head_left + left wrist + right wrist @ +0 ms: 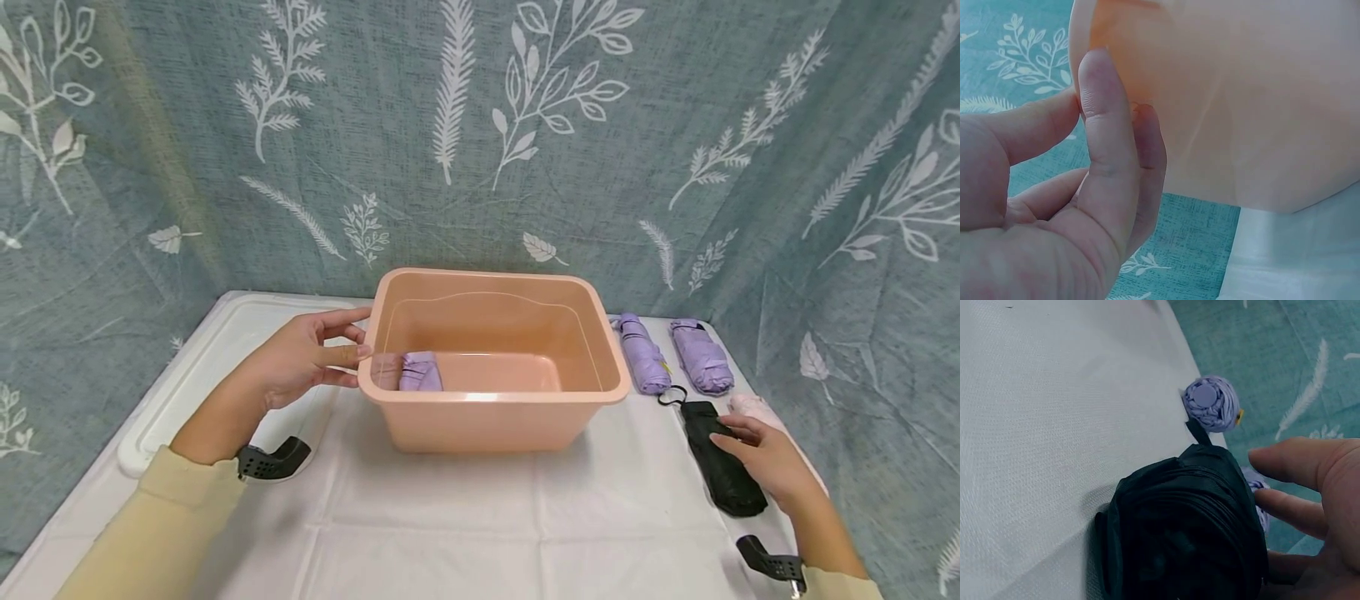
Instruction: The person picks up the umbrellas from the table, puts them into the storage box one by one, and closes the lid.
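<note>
With fingers [342, 317] of the left hand [303, 357] curled, pinched the left rim of the tub [480, 427]. With the right hand [772, 458] loosely parted and gripping nothing, hovered at the edge of the umbrella [716, 467]; could not confirm contact. Found the umbrella black, slim, strapped, lying right of the tub. From the head, saw a purple bundle [421, 372] inside the tub, hidden from the left wrist; from the right wrist, saw curved folds, indistinct from the head.

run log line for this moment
left hand: holds peach tub rim; right hand: at black folded umbrella; in tub: lilac fabric bundle
</note>
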Tool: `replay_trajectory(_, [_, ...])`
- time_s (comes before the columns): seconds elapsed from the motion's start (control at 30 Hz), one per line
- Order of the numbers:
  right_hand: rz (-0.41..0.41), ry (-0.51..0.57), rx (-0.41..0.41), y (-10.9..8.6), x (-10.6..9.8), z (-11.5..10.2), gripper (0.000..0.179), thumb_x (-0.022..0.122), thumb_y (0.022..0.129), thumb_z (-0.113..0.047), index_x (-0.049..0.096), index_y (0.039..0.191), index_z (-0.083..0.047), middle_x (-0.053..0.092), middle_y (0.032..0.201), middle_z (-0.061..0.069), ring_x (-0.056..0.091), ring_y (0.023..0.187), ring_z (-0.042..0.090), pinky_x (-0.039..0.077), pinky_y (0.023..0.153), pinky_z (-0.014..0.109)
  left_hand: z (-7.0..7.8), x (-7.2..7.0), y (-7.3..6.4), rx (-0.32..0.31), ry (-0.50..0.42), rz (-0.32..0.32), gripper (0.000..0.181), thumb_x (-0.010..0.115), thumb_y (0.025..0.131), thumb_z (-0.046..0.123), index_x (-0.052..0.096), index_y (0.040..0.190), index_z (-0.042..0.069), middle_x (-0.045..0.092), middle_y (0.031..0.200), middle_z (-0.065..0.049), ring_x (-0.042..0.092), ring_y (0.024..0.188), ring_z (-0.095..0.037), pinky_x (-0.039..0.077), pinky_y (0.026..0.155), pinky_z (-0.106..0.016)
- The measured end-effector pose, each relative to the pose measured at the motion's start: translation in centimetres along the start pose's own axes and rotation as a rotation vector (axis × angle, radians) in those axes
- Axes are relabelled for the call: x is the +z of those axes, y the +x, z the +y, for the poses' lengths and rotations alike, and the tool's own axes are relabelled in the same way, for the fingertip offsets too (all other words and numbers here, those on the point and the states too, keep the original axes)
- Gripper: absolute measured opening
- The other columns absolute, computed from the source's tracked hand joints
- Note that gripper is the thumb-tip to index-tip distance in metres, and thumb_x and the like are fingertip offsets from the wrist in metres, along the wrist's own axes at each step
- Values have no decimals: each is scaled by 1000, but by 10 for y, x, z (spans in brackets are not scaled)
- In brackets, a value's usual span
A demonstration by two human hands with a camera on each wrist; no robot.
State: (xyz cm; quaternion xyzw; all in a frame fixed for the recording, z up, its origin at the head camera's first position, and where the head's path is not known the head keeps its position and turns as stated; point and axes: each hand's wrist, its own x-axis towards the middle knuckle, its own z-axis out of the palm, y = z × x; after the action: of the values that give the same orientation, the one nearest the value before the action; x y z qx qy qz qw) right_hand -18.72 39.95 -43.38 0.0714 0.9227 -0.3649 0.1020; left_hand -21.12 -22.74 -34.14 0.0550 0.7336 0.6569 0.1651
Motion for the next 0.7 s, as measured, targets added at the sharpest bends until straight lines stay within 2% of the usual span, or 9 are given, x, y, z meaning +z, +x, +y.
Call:
replay_trajectory(0.17, [-29, -8, -26, -2, -4, 1, 66, 67, 101, -30, 42, 150, 7, 38, 150, 41, 43, 134, 54, 52, 100, 55, 0, 1, 1, 3, -9, -6, 76, 71, 96, 5, 33, 161, 9, 51, 116, -7, 71, 87, -14, 65, 78, -32])
replay_trajectory(0.37, [-104, 53, 9, -1, -9, -2, 69, 69, 97, -19, 36, 152, 7, 22, 157, 44, 28, 142, 60, 38, 111, 71, 0, 1, 1, 1, -17, -1, 76, 70, 96, 3, 32, 161, 9, 52, 117, -7, 72, 86, -13, 65, 77, -31])
replay_trajectory(0.53, [-136, 63, 36, 2, -11, -7, 76, 74, 94, -19, 35, 153, 7, 13, 160, 44, 19, 145, 62, 31, 114, 74, 0, 1, 1, -1, -21, 0, 76, 70, 96, 4, 32, 161, 10, 52, 118, -8, 72, 85, -13, 65, 77, -31])
replay_trajectory(0.7, [-132, 40, 43, 3, -10, -9, 77, 77, 92, -20, 37, 152, 7, 17, 157, 45, 23, 143, 61, 32, 113, 73, -1, 1, 1, -3, -24, 0, 76, 71, 96, 5, 32, 162, 11, 52, 118, -7, 72, 87, -12, 65, 78, -31])
